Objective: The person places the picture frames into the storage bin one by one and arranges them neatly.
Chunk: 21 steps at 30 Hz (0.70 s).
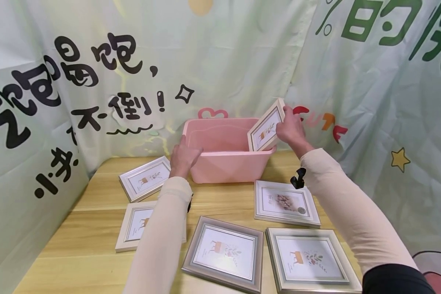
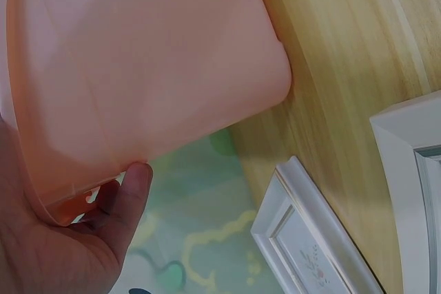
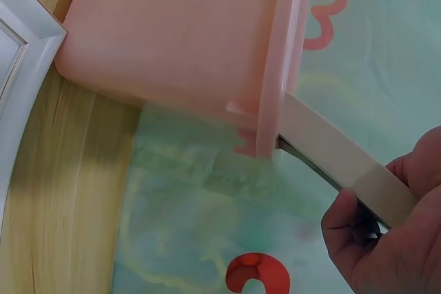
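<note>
A pink plastic bin [image 1: 228, 168] stands at the back of the wooden table. My left hand [image 1: 183, 158] grips the left end of its rim, and in the left wrist view the fingers [image 2: 135, 187] curl round the edge there. In my right hand [image 1: 291, 127] is a cream picture frame [image 1: 266, 126], held tilted at the bin's right end. Its lower part dips inside the rim; how deep is hidden by the front wall. The right wrist view shows the thumb and fingers pinching the frame's edge [image 3: 358, 163].
Several picture frames lie on the table [image 1: 77, 245]: a white one [image 1: 145, 178] and a cream one [image 1: 132, 224] at left, a grey-brown one [image 1: 226, 253] and a champagne one [image 1: 310, 261] in front, and a silver-white one [image 1: 286, 203] at right. A printed curtain [image 1: 224, 61] hangs behind.
</note>
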### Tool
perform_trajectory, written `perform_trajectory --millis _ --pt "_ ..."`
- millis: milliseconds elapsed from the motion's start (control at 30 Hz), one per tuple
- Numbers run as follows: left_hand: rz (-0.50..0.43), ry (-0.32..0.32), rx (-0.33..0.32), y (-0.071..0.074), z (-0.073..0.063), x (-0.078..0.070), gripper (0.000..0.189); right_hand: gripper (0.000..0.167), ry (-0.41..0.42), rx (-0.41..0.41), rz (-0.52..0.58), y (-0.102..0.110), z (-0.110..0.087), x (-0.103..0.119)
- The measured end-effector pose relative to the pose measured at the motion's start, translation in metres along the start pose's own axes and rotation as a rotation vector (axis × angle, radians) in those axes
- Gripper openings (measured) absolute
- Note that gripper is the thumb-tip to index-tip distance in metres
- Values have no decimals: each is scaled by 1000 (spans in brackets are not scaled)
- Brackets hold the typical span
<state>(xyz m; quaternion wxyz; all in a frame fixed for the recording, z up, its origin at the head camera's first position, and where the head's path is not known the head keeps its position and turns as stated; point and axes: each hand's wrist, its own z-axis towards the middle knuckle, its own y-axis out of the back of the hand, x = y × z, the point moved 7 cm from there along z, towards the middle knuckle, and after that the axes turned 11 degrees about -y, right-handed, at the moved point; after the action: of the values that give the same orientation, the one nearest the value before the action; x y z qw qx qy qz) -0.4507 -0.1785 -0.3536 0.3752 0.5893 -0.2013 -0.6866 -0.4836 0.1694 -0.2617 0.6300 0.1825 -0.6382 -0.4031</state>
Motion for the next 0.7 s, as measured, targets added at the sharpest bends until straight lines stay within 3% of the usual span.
perform_trajectory --millis 300,700 --pt "-7 11 11 -1 0 1 93 66 -44 1 -12 -12 -2 0" --pt "18 8 9 -1 0 0 93 65 -18 5 -71 -29 -4 2"
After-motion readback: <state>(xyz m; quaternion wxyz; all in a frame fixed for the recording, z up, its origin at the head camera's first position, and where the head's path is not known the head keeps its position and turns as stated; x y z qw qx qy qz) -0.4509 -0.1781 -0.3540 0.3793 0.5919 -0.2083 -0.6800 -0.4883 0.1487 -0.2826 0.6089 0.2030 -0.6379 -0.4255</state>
